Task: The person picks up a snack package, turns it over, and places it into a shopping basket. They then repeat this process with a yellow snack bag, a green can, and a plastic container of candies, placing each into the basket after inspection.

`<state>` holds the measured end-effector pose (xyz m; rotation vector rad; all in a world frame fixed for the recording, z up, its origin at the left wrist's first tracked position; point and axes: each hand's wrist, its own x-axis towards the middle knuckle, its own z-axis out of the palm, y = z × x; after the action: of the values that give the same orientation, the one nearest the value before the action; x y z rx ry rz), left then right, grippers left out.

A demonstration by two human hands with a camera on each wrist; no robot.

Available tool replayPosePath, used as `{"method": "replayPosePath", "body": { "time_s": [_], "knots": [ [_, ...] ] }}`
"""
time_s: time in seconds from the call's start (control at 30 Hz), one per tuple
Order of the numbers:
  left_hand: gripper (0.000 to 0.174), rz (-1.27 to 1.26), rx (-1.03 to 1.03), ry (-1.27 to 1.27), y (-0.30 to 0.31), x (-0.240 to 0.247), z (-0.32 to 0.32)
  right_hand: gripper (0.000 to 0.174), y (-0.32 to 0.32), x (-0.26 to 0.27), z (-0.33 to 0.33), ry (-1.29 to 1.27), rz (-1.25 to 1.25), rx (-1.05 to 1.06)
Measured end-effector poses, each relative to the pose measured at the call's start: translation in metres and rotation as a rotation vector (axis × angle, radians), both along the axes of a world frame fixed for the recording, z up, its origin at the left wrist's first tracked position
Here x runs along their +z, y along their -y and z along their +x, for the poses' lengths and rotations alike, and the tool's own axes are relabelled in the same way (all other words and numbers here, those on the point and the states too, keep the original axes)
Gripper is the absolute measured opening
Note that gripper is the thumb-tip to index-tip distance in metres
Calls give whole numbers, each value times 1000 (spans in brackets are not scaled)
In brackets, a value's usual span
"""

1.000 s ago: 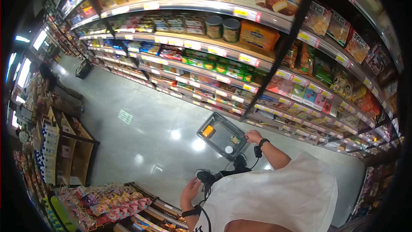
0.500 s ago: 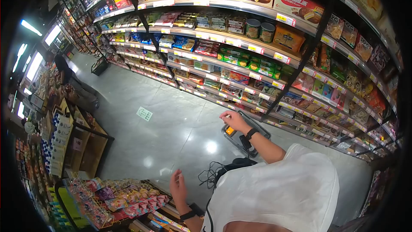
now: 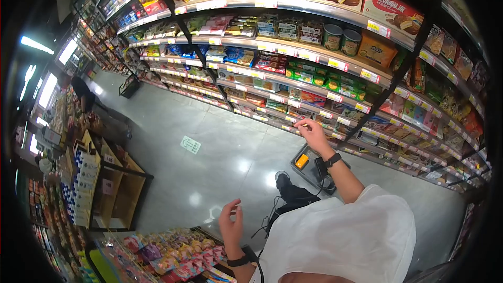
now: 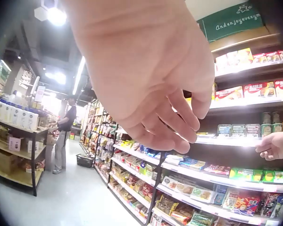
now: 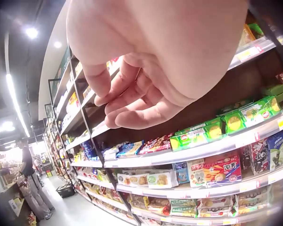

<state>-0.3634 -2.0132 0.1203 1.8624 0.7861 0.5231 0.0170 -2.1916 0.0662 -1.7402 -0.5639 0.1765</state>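
Note:
My right hand (image 3: 315,137) reaches out in front of the snack shelves, its fingers loosely bent and holding nothing; in the right wrist view the hand (image 5: 146,70) hangs before green snack packs (image 5: 198,135). Lower left, my left hand (image 3: 231,224) is raised over the floor, empty, fingers loosely bent; the left wrist view shows this hand (image 4: 146,75) large. Under my right forearm a dark basket (image 3: 295,158) on the floor holds an orange item (image 3: 302,161) and a black thing, partly hidden by the arm.
Long shelves (image 3: 293,52) of packaged snacks run along the far side. A wooden display rack (image 3: 123,194) stands left, a candy stand (image 3: 178,254) at bottom left. Another person (image 4: 64,134) stands in the aisle near a second basket (image 4: 85,160).
My right hand has let go of the basket's edge and moved up toward the shelves. My left hand has come away from the dark cables. The view has shifted, and a foot now shows beside the basket.

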Motion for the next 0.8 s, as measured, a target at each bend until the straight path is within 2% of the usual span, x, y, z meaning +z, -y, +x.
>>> {"method": "replayPosePath", "body": {
  "time_s": [0.13,0.27,0.3,0.43,0.6,0.8],
  "knots": [
    [24,94,-112,9,-45,6,50,13,-15,3,36,-51,97,-66],
    [23,166,-171,26,-90,18,116,12,-45,16,87,136,70,-152],
    [23,167,-185,40,-100,21,133,11,-54,33,97,91,59,-148],
    [23,191,-232,94,-143,28,200,12,-97,63,147,171,39,-152],
    [22,116,-279,115,-183,33,246,10,-141,95,171,196,20,-126],
    [21,61,-340,107,-253,17,277,11,-182,83,179,205,-29,-165]
  ]
}}
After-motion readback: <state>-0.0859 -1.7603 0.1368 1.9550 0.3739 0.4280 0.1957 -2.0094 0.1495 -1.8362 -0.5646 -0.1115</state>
